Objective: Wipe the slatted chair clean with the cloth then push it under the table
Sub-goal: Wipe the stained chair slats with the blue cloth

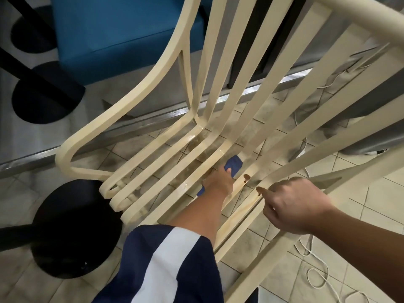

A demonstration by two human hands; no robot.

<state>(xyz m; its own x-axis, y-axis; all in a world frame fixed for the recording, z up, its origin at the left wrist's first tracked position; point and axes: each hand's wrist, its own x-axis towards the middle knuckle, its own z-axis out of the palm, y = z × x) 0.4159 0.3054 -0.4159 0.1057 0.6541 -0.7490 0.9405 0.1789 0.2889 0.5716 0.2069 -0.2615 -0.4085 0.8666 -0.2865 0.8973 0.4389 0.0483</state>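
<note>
Head camera, and we're looking down through the slatted chair (133, 95). It fills the frame from seven o'clock up to one o'clock, tipped so its cream slats run diagonally over the tiled floor (371, 204). Just below centre, the left hand (218, 182) has its fingers curled round the blue cloth (234, 164), pressing it to a slat near where seat bends into back. Over at four o'clock the right hand (299, 206) wraps a neighbouring slat, fingertips (260, 190) hooked round from beneath, steadying the frame.

We judge the chair to be moulded plastic: light, stiff enough to push by one rail, but springy in the thin slats. The wet sheen near centre suggests a slippery surface. For the push we'd take the thick top rail or the curved side frame, not a single slat. The cloth looks soft and should fold round each slat edge easily.

At eight o'clock sits a black round base (74, 228), with more like it at ten. There's a blue seat (113, 33) at eleven and a white cable (317, 274) at five. We cannot make out a tabletop here.
</note>
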